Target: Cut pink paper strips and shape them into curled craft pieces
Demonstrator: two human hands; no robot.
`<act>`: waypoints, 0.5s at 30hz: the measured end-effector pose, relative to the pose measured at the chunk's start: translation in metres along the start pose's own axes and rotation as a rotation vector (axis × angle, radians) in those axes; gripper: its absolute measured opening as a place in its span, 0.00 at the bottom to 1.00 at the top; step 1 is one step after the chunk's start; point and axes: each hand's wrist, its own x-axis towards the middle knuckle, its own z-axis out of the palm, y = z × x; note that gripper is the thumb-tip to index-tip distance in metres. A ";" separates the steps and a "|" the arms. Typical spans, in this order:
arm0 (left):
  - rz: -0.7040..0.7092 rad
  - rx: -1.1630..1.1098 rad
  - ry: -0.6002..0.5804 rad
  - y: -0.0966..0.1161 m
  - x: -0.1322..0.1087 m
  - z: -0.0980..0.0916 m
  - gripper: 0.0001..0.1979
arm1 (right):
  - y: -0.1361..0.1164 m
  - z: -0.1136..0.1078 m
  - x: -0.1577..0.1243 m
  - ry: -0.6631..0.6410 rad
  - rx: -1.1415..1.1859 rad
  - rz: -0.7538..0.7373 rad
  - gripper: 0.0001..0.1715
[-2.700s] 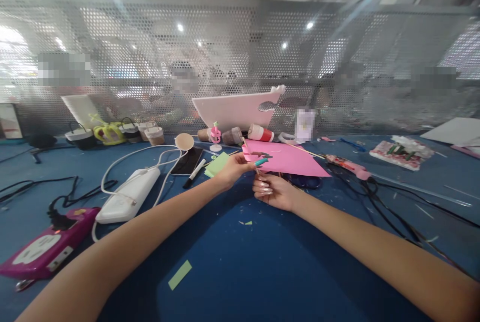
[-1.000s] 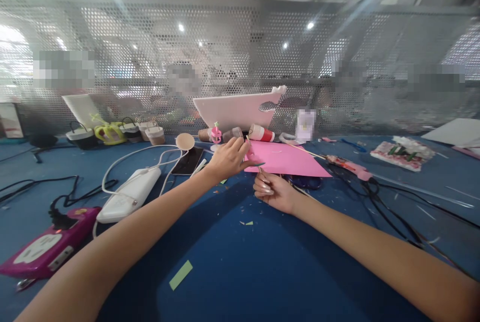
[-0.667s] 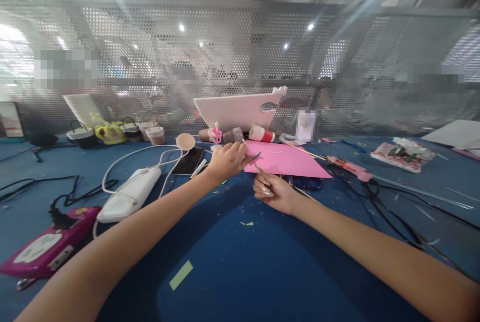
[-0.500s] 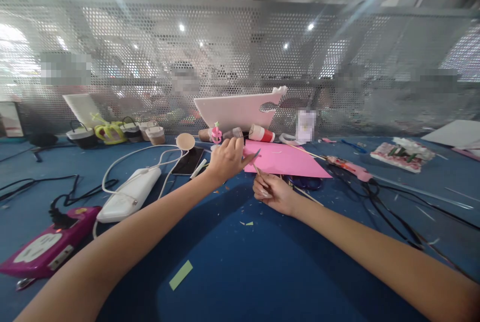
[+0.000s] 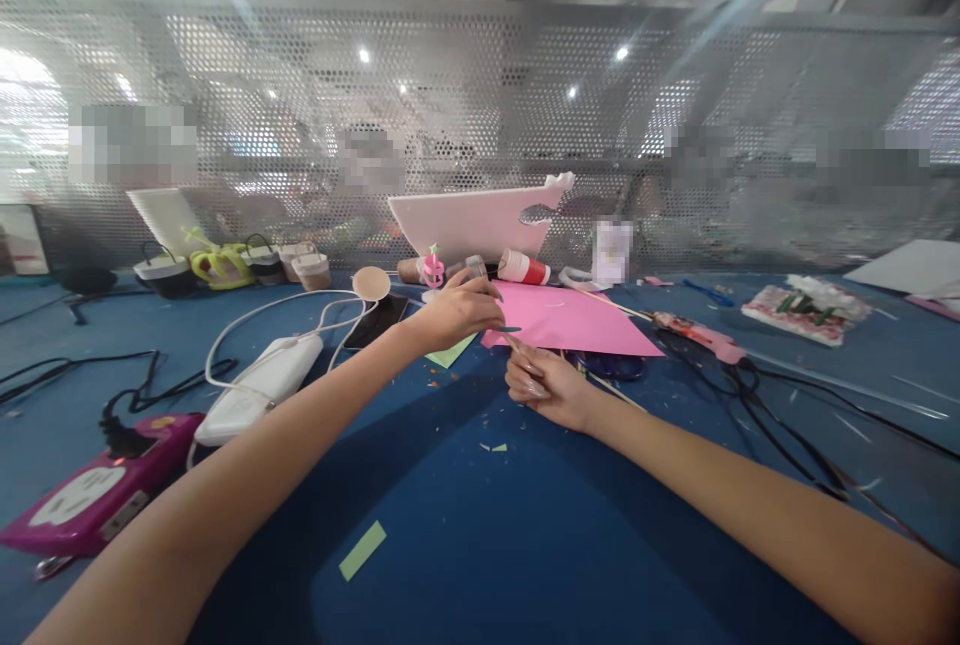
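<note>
My left hand (image 5: 463,310) is bent over, its fingertips closed at one end of a small, narrow, dark green leaf-shaped piece (image 5: 511,329). Just below and to the right, my right hand (image 5: 551,387) pinches a thin pale stick (image 5: 513,339), whose upper tip meets or nearly meets the green piece. Behind both hands lies a pink sheet (image 5: 577,320). A light green paper piece (image 5: 451,352) shows beneath my left wrist, and a small green strip (image 5: 362,551) lies nearer to me.
On the left are a white power bank (image 5: 259,390) with cables and a magenta power strip (image 5: 90,485). A glue gun (image 5: 701,337) with black cord lies right. Paper cups (image 5: 523,267) and a white foam board (image 5: 476,223) stand at the back, before a perforated metal screen (image 5: 480,105).
My left hand has lowered and turned, its fingers now stretched further over the green piece, which lies flatter. The light green paper has come into view. My right hand has hardly moved.
</note>
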 end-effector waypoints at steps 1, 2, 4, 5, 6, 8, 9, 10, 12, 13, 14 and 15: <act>0.001 -0.018 -0.015 -0.001 0.000 -0.003 0.11 | 0.000 0.000 0.000 0.000 0.016 0.001 0.29; 0.005 -0.034 -0.029 -0.002 0.000 -0.007 0.10 | 0.000 -0.001 0.000 0.000 0.030 0.002 0.28; 0.018 -0.060 -0.055 -0.003 0.000 -0.014 0.10 | -0.001 -0.001 0.000 0.007 0.048 0.007 0.28; 0.027 -0.072 -0.068 -0.003 0.000 -0.017 0.10 | -0.001 -0.001 0.000 0.011 0.050 0.011 0.28; 0.035 -0.083 -0.082 -0.003 0.000 -0.020 0.11 | -0.002 0.000 -0.001 0.015 0.049 0.014 0.28; 0.042 -0.109 -0.117 -0.003 -0.001 -0.025 0.13 | -0.002 0.000 -0.001 0.014 0.048 0.023 0.29; 0.038 -0.132 -0.133 -0.003 -0.002 -0.027 0.14 | -0.003 0.001 -0.001 0.010 0.052 0.026 0.30; 0.025 -0.166 -0.132 -0.003 -0.002 -0.028 0.15 | -0.003 0.001 -0.001 0.004 0.060 0.027 0.30; -0.037 -0.275 -0.046 -0.004 -0.002 -0.025 0.21 | -0.005 0.001 -0.002 -0.009 0.089 0.030 0.30; -0.088 -0.361 0.034 -0.006 -0.001 -0.022 0.25 | -0.006 0.001 -0.002 -0.015 0.111 0.035 0.30; -0.149 -0.465 0.132 -0.008 0.000 -0.018 0.30 | -0.007 0.001 -0.002 -0.019 0.134 0.041 0.30; -0.216 -0.588 0.218 -0.010 0.001 -0.013 0.35 | -0.007 0.001 -0.003 -0.022 0.155 0.047 0.31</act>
